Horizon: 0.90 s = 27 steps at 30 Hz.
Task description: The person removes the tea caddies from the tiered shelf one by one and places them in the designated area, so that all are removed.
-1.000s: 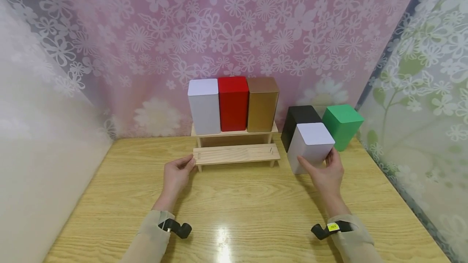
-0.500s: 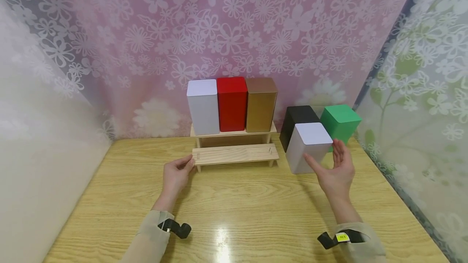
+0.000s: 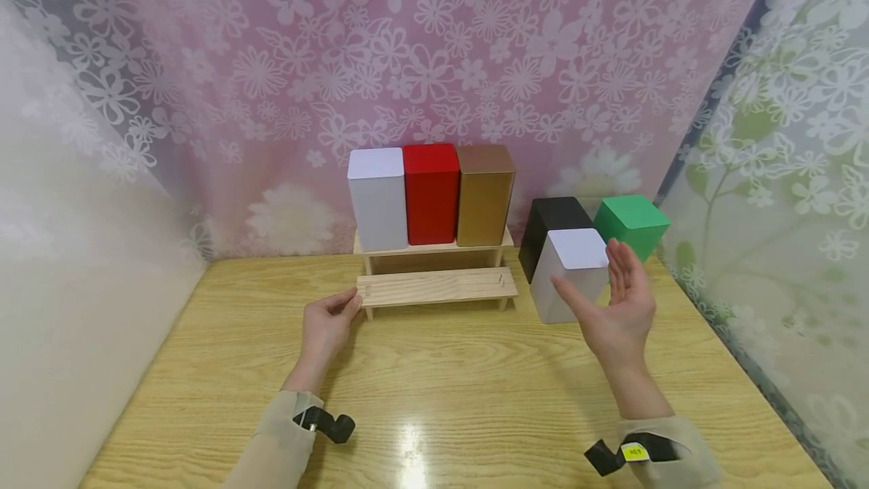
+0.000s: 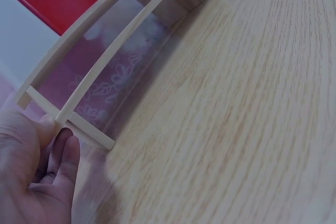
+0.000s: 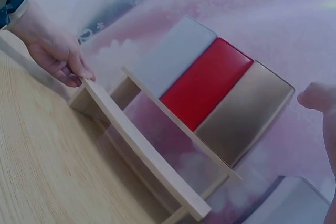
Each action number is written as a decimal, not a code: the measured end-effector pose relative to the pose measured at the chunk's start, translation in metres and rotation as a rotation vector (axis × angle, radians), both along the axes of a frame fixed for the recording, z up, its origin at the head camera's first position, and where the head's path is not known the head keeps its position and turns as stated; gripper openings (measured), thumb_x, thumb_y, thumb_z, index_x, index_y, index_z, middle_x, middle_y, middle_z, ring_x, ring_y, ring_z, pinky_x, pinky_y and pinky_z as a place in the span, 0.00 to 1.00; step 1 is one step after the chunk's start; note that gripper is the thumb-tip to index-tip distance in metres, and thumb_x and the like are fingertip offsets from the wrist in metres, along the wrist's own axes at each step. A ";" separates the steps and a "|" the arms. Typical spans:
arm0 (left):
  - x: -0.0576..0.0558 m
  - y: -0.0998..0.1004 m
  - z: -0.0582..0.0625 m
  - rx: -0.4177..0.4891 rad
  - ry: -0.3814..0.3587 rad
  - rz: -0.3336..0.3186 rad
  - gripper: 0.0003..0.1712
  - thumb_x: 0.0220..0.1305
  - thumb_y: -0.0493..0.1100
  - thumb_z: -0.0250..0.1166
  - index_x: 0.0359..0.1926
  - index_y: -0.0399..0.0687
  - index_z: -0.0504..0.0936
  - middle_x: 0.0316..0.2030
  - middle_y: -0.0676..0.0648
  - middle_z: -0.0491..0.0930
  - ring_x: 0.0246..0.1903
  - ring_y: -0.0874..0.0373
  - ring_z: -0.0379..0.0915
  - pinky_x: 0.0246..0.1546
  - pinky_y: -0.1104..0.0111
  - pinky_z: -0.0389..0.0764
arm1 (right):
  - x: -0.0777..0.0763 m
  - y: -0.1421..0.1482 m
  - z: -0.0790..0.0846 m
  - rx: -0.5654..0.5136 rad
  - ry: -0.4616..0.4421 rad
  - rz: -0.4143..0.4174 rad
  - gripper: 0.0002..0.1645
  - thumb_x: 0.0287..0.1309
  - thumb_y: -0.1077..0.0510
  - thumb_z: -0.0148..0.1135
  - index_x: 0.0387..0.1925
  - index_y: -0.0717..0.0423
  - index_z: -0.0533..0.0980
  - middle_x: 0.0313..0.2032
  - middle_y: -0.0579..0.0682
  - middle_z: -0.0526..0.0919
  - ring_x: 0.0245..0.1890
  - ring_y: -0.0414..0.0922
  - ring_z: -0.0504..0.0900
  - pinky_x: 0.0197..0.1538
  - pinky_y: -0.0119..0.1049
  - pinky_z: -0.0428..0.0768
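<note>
My left hand (image 3: 327, 329) pinches the left end of the lower board of a two-step wooden shelf (image 3: 437, 287). The left wrist view shows thumb and fingers around that board's end. On the upper step, a white box (image 3: 379, 202), a red box (image 3: 432, 195) and a gold box (image 3: 485, 198) stand upright side by side. To the right, my right hand (image 3: 621, 319) is raised in front of another white box (image 3: 575, 270), thumb and fingers spread. It covers part of that box's right side; in the right wrist view only the thumb (image 5: 317, 97) shows, apart from the boxes.
A black box (image 3: 553, 229) stands behind the right-hand white box, and a green box (image 3: 631, 225) stands to their right. All three rest on the wood-grain table (image 3: 434, 391). A pink floral curtain (image 3: 421, 59) hangs close behind, with pale sheets at both sides.
My right hand has let go of the right-hand white box, spread its fingers and moved slightly right and up. That box stays in place. My left hand keeps its pinch on the shelf.
</note>
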<state>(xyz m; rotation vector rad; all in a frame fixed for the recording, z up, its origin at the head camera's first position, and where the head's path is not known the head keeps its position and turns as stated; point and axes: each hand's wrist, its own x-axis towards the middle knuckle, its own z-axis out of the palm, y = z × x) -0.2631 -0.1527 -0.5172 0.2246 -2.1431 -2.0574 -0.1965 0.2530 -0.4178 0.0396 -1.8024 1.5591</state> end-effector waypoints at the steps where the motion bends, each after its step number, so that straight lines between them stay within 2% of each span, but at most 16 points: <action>1: 0.000 0.000 0.000 0.002 -0.001 0.001 0.16 0.72 0.32 0.70 0.57 0.31 0.86 0.57 0.32 0.83 0.50 0.48 0.85 0.48 0.67 0.89 | -0.001 -0.003 0.002 0.003 0.005 0.008 0.58 0.42 0.75 0.83 0.76 0.63 0.66 0.71 0.54 0.73 0.73 0.52 0.69 0.77 0.36 0.66; 8: 0.002 -0.001 0.001 -0.010 -0.006 -0.004 0.16 0.73 0.33 0.69 0.58 0.32 0.86 0.57 0.32 0.83 0.52 0.46 0.84 0.49 0.66 0.89 | -0.012 -0.026 0.008 0.031 0.004 0.056 0.57 0.43 0.73 0.84 0.75 0.64 0.66 0.71 0.53 0.74 0.73 0.52 0.69 0.78 0.38 0.66; 15: 0.003 -0.001 0.001 -0.006 -0.005 0.003 0.16 0.72 0.32 0.69 0.58 0.31 0.86 0.56 0.31 0.83 0.50 0.48 0.85 0.49 0.64 0.89 | -0.027 -0.052 0.014 0.063 -0.010 0.106 0.57 0.46 0.69 0.85 0.76 0.64 0.64 0.72 0.53 0.72 0.75 0.50 0.67 0.79 0.39 0.64; 20: 0.002 -0.004 -0.002 -0.021 -0.027 0.015 0.15 0.72 0.31 0.69 0.57 0.32 0.87 0.55 0.33 0.84 0.50 0.49 0.84 0.48 0.66 0.89 | -0.041 -0.068 0.012 0.137 -0.067 0.085 0.58 0.48 0.61 0.87 0.77 0.62 0.64 0.73 0.52 0.72 0.74 0.48 0.68 0.79 0.41 0.64; 27: 0.003 -0.003 0.000 0.000 0.007 -0.005 0.16 0.72 0.32 0.69 0.58 0.30 0.86 0.56 0.31 0.83 0.51 0.47 0.85 0.50 0.64 0.89 | -0.064 -0.084 0.015 0.184 -0.112 0.038 0.57 0.51 0.51 0.87 0.76 0.60 0.65 0.73 0.51 0.72 0.74 0.47 0.68 0.79 0.41 0.64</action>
